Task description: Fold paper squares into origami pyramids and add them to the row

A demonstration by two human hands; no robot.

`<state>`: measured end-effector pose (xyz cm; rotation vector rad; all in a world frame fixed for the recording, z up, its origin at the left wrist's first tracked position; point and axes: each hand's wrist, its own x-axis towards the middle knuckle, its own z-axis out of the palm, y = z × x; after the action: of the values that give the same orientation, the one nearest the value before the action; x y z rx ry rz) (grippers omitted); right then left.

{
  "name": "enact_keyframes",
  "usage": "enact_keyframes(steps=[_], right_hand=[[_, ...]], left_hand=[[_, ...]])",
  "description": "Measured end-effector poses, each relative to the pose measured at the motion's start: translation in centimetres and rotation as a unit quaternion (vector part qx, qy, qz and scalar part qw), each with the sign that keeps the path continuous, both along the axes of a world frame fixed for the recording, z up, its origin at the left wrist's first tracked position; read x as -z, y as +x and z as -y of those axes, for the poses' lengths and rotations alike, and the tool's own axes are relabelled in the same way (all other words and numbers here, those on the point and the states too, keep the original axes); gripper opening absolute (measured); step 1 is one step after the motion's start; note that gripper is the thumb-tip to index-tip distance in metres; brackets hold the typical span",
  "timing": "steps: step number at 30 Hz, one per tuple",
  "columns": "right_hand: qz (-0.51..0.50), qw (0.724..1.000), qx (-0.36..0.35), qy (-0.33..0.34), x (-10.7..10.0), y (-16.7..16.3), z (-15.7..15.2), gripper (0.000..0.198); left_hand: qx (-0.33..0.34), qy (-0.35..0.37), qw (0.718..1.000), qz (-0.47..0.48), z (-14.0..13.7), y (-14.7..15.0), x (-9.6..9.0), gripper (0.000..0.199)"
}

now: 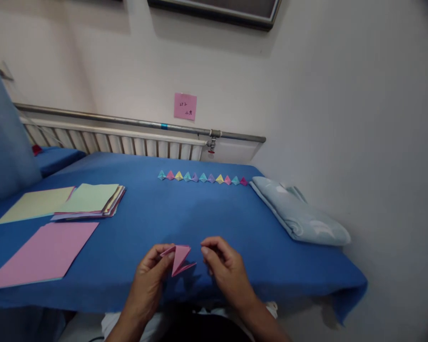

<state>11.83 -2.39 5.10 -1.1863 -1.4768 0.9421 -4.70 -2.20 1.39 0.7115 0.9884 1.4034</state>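
- Sheets (43, 254), pink in front, yellow behind: far left, flat on blue cloth (139, 209), well apart from the hands.
- Stack (89, 197): mixed colours, pale green on top, edges uneven.
- Left hand (151, 266): thumb and finger pinching pink piece (180, 259) by its left part. Decent anchor; pinch should be firm but light, so creases don't crush.
- That piece: held up between the hands, over the front of the cloth, part-folded, flaps splayed, one narrow point sticking out right. Best to match edges and corners first, then press along each crease from the tip.
- Row (203, 177): small folded pieces, several colours, lined up at back. Likely light; sleeves and wrists should avoid them.
- Right hand (223, 268): just beside the piece, not touching. Thumb and forefinger near each other, nothing seen between; can't tell if tips meet. Fingertip work suits these small flaps.
- Towel (299, 211): folded, far right.
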Motion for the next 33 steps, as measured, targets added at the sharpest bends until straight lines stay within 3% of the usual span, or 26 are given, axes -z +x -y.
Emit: enact_keyframes(steps=[3, 6, 13, 18, 23, 33], right_hand=[[-0.048, 0.995, -0.041, -0.075, 0.0, -0.3, 0.0, 0.014], [-0.069, 0.991, -0.047, -0.105, -0.2, -0.8, 0.3, 0.015], [-0.054, 0.994, -0.02, -0.093, -1.0, -1.0, 0.6, 0.015], [-0.078, 0.989, -0.014, -0.122, -0.5, -0.9, 0.4, 0.012], [-0.086, 0.986, -0.012, -0.144, 0.3, -0.8, 0.1, 0.011], [-0.115, 0.977, -0.037, -0.177, 0.1, -0.5, -0.2, 0.018]], left_hand=[[0.006, -0.037, 0.995, 0.098, 0.3, 0.1, -0.3, 0.037], [0.022, -0.048, 0.993, 0.11, 0.5, 0.2, -0.5, 0.033], [0.079, 0.049, 0.995, 0.039, 0.6, -0.1, -0.1, 0.02], [0.092, 0.107, 0.988, -0.058, 0.5, -0.6, 0.1, 0.009], [0.093, 0.115, 0.979, -0.137, 0.5, -0.9, -0.4, 0.013], [0.074, 0.121, 0.974, -0.177, 0.7, -0.9, -0.5, 0.011]])
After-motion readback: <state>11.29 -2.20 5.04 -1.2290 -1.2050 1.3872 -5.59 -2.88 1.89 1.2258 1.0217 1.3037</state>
